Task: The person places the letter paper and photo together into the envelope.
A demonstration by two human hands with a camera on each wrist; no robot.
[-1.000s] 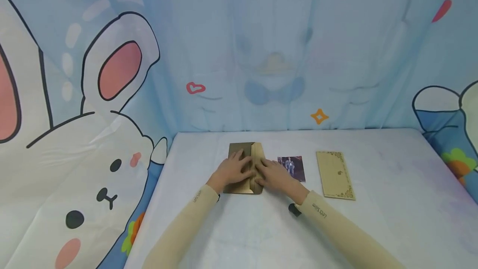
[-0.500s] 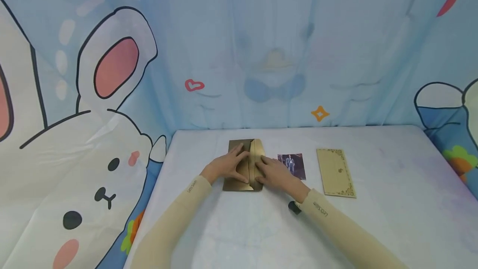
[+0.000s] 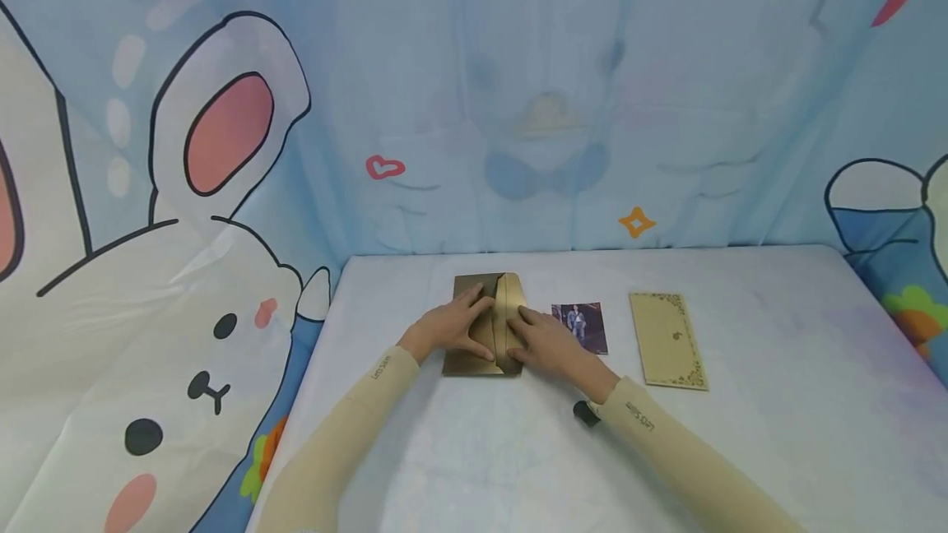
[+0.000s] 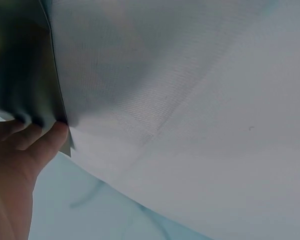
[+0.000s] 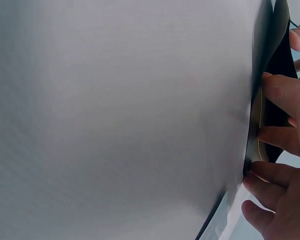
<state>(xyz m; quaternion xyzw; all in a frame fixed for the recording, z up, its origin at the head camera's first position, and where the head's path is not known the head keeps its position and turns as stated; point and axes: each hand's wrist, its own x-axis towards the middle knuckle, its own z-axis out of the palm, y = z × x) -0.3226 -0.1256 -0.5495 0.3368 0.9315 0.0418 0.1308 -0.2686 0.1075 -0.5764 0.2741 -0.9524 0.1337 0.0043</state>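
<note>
A gold envelope (image 3: 468, 363) lies flat on the white table in the head view, its flap (image 3: 511, 294) along the right side. My left hand (image 3: 448, 326) rests on the envelope's body with fingers and thumb spread. On the flap side, the fingertips of my right hand (image 3: 554, 345) touch the flap. The left wrist view shows the fingers (image 4: 49, 142) reaching the envelope's edge. In the right wrist view, several fingers (image 5: 282, 140) lie against the flap, which stands slightly raised over a dark gap. A small photo (image 3: 592, 331) sits just beyond my right hand.
Right of the photo, a cream card (image 3: 657, 340) with an ornate brown border lies on the table (image 3: 770, 434). A small black item (image 3: 587, 412) shows beneath the right cuff. A blue cartoon-printed curtain (image 3: 415, 105) hangs behind and at the sides.
My left hand has drawn back slightly to the left, its thumb spreading away from the fingers. The right hand stays at the flap. The whole view has shifted a little.
</note>
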